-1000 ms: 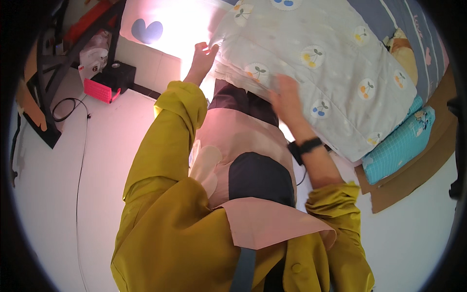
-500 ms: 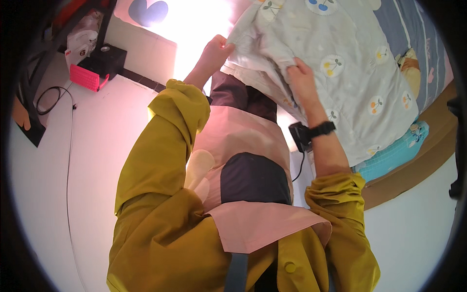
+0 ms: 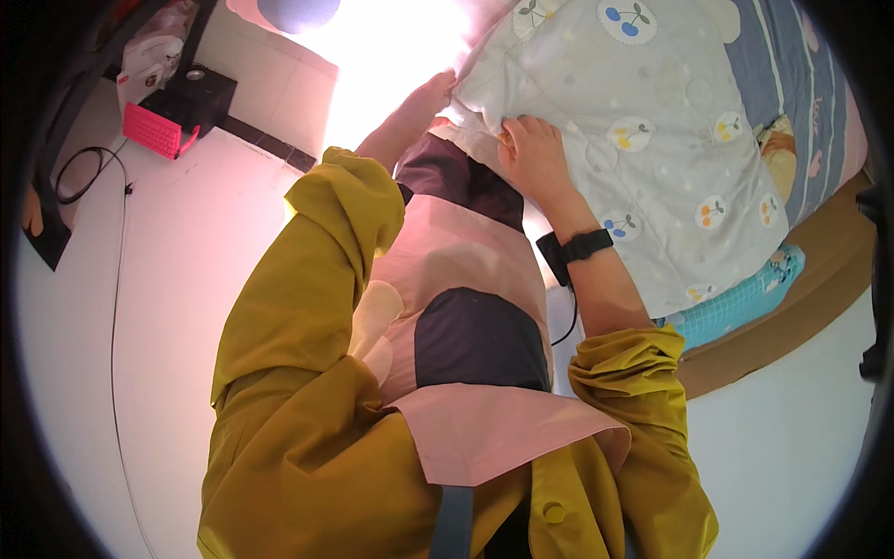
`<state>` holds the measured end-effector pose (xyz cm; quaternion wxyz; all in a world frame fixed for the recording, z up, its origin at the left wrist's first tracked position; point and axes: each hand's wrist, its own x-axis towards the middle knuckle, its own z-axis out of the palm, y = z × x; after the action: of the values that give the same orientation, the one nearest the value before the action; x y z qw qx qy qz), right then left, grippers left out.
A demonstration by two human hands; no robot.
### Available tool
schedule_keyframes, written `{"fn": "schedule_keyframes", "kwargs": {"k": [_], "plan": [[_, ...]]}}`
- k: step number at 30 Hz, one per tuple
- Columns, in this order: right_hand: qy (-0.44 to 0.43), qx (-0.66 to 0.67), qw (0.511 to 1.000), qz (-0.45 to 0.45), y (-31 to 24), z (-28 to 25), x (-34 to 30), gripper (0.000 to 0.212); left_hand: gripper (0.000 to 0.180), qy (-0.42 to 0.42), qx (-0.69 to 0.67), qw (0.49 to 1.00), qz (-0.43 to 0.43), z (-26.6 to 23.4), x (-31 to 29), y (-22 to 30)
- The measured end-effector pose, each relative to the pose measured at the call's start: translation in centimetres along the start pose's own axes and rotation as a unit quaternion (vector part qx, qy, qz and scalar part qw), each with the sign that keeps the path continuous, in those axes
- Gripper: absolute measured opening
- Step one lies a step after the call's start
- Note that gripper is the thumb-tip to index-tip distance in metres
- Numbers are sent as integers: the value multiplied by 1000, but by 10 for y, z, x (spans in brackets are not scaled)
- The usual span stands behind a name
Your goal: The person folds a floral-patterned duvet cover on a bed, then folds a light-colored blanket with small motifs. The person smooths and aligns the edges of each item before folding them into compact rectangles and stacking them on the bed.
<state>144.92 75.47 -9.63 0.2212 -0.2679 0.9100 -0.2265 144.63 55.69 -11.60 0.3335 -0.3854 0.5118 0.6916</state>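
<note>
A pale grey quilt (image 3: 596, 177) printed with cherries in round patches lies over the bed. My left hand (image 3: 436, 96) is closed on its near left edge, partly washed out by bright light. To the right, my right hand (image 3: 535, 154) has its fingers bent over the quilt's near edge, with the thumb toward the left, and holds the cloth there. The quilt lies fairly flat under and beyond this hand. The fingertips of my left hand are hard to make out.
A striped blue-grey sheet (image 3: 792, 56) and a tan bed edge (image 3: 745, 363) run along the right. A turquoise checked cloth (image 3: 717, 312) shows below the quilt. At the far left stand a black box (image 3: 207, 93) and a pink basket (image 3: 154, 130); a thin cable (image 3: 115, 307) crosses the floor.
My right hand has moved left and down onto the quilt's near edge, closer to my left hand. The raised fold between the hands has flattened. My left hand has shifted slightly right.
</note>
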Motion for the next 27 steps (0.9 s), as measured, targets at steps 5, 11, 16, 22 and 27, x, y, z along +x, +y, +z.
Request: {"fn": "schedule_keyframes", "kwargs": {"k": [5,11,16,22,27], "plan": [[1,61,998,-13,-9,-13,-19,28,48,54,173,983,10,14,-7,8],[123,74,968,204,47,-26,-109,36,40,-76,135,987,35,4,22,-13],[230,30,875,425,105,-78,-216,38,45,44,-46,997,-39,16,7,-24],[306,-75,813,490,164,-88,-319,45,44,89,-300,949,-47,62,19,-61],[374,76,671,635,176,-66,-397,56,47,50,-236,968,-64,53,35,-73]]}}
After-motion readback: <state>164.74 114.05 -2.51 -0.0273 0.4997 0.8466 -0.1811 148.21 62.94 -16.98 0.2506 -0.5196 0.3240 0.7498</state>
